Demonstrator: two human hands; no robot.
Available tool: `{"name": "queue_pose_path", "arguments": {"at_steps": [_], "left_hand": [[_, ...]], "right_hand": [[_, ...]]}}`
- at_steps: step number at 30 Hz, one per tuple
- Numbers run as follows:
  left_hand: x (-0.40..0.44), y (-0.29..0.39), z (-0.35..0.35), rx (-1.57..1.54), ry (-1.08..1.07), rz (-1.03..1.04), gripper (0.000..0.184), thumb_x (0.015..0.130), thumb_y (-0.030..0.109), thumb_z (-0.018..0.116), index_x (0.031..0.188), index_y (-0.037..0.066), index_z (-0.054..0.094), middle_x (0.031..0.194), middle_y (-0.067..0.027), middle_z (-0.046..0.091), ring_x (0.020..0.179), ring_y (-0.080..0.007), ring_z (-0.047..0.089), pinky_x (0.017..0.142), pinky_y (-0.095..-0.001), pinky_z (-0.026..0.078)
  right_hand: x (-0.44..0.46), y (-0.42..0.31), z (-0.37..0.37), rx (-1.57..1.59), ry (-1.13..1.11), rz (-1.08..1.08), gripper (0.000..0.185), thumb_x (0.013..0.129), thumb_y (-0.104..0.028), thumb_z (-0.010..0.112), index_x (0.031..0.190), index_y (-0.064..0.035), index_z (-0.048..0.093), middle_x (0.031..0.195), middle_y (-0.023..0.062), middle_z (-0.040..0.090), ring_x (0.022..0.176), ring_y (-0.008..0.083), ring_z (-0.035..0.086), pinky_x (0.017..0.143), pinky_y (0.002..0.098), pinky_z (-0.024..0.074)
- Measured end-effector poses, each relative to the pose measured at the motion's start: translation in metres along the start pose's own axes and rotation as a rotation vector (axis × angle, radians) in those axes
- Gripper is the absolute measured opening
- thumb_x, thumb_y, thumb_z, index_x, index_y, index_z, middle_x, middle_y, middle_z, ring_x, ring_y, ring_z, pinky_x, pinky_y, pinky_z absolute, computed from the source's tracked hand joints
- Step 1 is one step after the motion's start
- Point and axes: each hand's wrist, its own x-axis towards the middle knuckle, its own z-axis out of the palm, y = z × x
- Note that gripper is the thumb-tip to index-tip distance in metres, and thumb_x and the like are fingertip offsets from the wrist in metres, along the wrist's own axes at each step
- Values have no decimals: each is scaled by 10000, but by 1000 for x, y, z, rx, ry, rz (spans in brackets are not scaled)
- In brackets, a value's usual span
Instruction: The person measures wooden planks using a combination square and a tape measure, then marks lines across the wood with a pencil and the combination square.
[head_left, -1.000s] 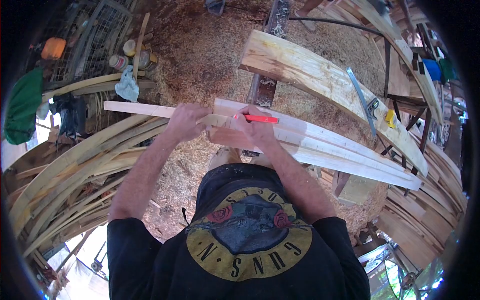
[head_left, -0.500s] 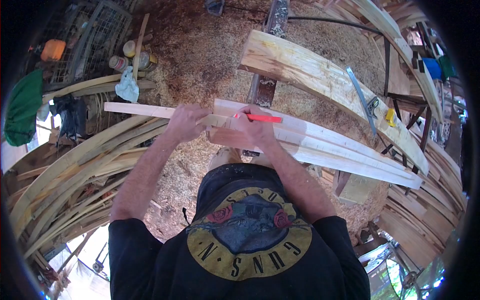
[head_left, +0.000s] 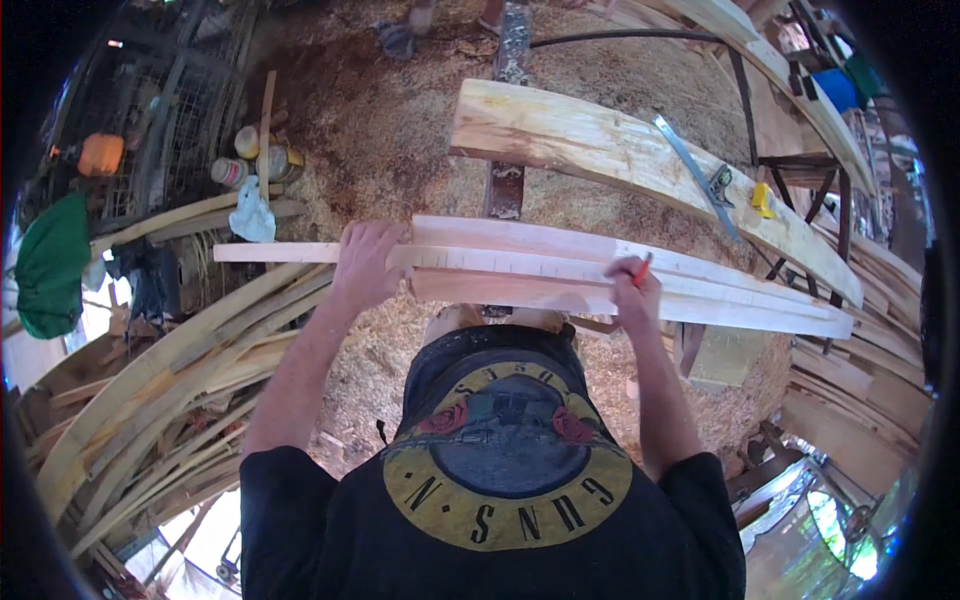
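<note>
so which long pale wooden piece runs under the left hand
The narrow pale wooden strip, showing on both sides of the bare left hand; the broad pale wooden board and thick curved timber beam both start farther right.

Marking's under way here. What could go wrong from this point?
The thin strip juts past the left end of the boards and no clamp shows, so it might shift under the left hand and throw off the marks. The red pencil in the right hand could slip and leave a stray line. The metal square lies across the curved plank, so a bump might knock it off.
</note>
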Motion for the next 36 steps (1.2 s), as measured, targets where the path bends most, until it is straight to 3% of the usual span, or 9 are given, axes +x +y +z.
{"name": "queue_pose_path", "arguments": {"at_steps": [1, 5, 8, 9, 10, 15, 24, 32, 36], "left_hand": [[-2, 9, -3, -5, 30, 3, 521, 778, 236, 797, 1254, 96, 637, 1196, -175, 655, 1121, -365, 611, 1033, -489, 431], [-40, 58, 4, -348, -78, -51, 528, 842, 251, 748, 1306, 56, 589, 1295, -192, 613, 1227, -375, 568, 1117, -490, 400], [-65, 102, 15, -675, -698, -288, 448, 927, 258, 659, 1326, 63, 600, 1344, -201, 595, 1271, -372, 543, 1080, -471, 420], [-78, 107, 19, -703, -881, -279, 440, 934, 262, 649, 1324, 64, 602, 1340, -201, 599, 1264, -374, 547, 1075, -471, 424], [-94, 107, 20, -686, -1018, -262, 433, 940, 266, 638, 1322, 66, 604, 1336, -201, 603, 1257, -376, 552, 1071, -472, 428], [-154, 65, 44, -450, -1288, -299, 402, 972, 288, 584, 1311, 74, 613, 1315, -201, 621, 1223, -387, 576, 1047, -475, 450], [-168, -14, 145, -22, -1230, -280, 381, 1029, 326, 486, 1291, 88, 629, 1277, -202, 654, 1162, -405, 620, 1005, -480, 488], [-74, 104, 118, -359, -442, -306, 392, 1015, 420, 505, 1052, 96, 722, 852, -200, 720, 876, -406, 703, 787, -530, 525], [-70, 144, 96, -334, -592, -549, 484, 998, 486, 514, 902, 62, 727, 802, -208, 706, 831, -405, 702, 741, -515, 517]], "right_hand": [[-8, 9, -16, -34, 85, -175, 149, 854, 67, 540, 862, -10, 667, 796, -3, 620, 727, 95, 555, 679, 246, 461], [-64, 64, -68, -62, 120, 283, 152, 859, 56, 557, 927, 1, 682, 854, 26, 675, 810, 104, 595, 735, 266, 486], [-111, 158, -65, 171, 292, 265, 184, 906, -115, 616, 1029, -13, 707, 880, 115, 713, 847, 181, 671, 752, 337, 531], [-126, 277, -80, -505, 140, 245, 235, 876, -165, 604, 1062, -114, 738, 815, 83, 711, 796, 216, 680, 770, 388, 554], [-135, 147, -56, -529, 110, 618, 251, 848, -246, 635, 1031, -119, 750, 847, 153, 735, 827, 298, 714, 809, 427, 553], [-169, 161, -52, -407, 182, 473, 269, 880, -302, 620, 1008, -94, 733, 842, 219, 709, 826, 392, 706, 741, 468, 546], [-79, 102, -157, -517, 690, -47, 121, 903, -131, 648, 951, -37, 707, 836, 196, 691, 770, 339, 696, 682, 422, 546], [66, 43, -259, -589, 680, -252, 293, 821, -140, 689, 1100, -51, 672, 1046, 192, 691, 944, 408, 682, 819, 479, 555], [131, 25, -295, -766, 582, -238, 501, 771, -166, 720, 1255, -97, 610, 1286, 185, 611, 1051, 420, 657, 903, 492, 555]]}}
